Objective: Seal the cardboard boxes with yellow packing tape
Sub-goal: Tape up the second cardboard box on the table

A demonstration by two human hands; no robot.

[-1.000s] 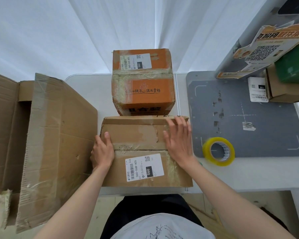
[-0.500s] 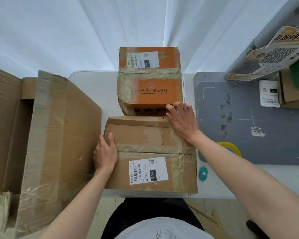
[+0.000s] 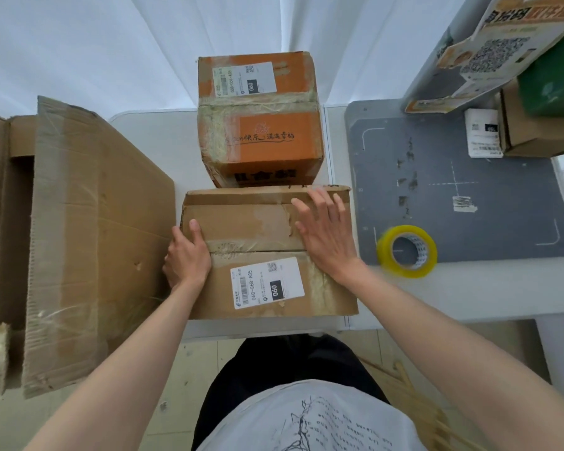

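A brown cardboard box (image 3: 261,229) with a white shipping label lies on the white table (image 3: 150,141) in front of me, its top flaps closed along a seam. My left hand (image 3: 186,258) grips the box's left edge, thumb on top. My right hand (image 3: 326,232) lies flat with straight fingers on the right part of the top flaps. An orange box (image 3: 261,125) stands just behind it, old tape across its top. The roll of yellow packing tape (image 3: 407,250) lies flat to the right, on the front edge of a grey mat, a short way from my right hand.
A large open cardboard box (image 3: 79,222) with raised flaps stands at the left, close to my left hand. The grey cutting mat (image 3: 469,177) covers the table's right side. Stacked boxes (image 3: 534,92) and a printed carton crowd the far right corner.
My right hand has drawn back from the far right corner of the brown box to lie flat on the middle right of its top. My left hand has kept its grip.
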